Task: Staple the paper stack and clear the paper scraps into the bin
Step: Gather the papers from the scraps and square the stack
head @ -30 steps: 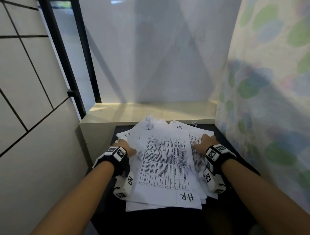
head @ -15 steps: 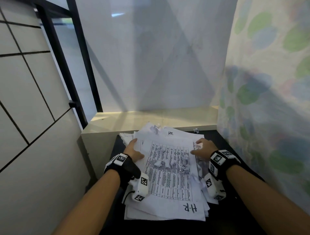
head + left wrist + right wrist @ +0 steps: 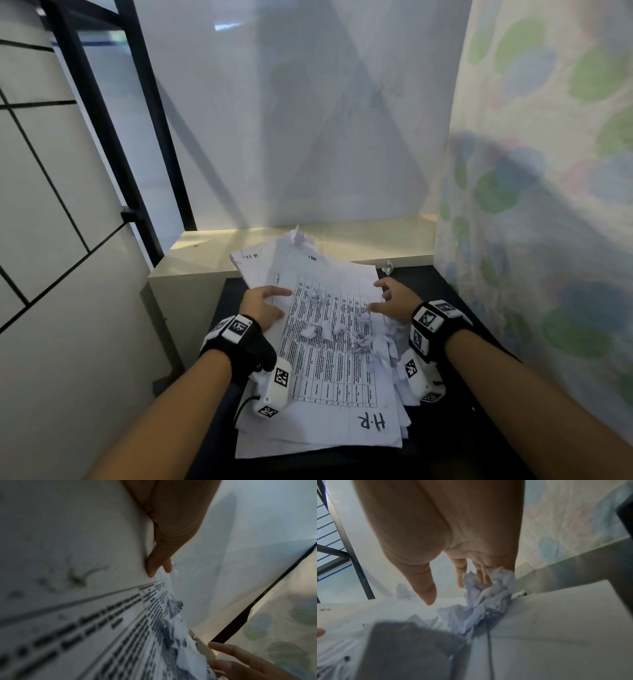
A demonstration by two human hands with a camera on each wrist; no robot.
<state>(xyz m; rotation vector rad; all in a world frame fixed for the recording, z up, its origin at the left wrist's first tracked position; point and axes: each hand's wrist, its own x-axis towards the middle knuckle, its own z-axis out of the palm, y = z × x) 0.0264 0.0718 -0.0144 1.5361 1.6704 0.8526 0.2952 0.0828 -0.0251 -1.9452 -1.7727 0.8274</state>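
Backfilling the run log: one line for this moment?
left grip: open, on white printed paper stack | right grip: open, touching crumpled white paper scraps | scraps: uncleared

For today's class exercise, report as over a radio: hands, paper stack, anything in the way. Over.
Left hand open, fingers on left edge of paper stack. Right hand open at its right edge. Crumpled scraps strewn over top sheet, in the way.

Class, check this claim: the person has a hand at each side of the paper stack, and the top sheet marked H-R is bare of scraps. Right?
No: the head view shows crumpled scraps lying on the top sheet marked H-R. The left hand and right hand are indeed at the sides of the paper stack.
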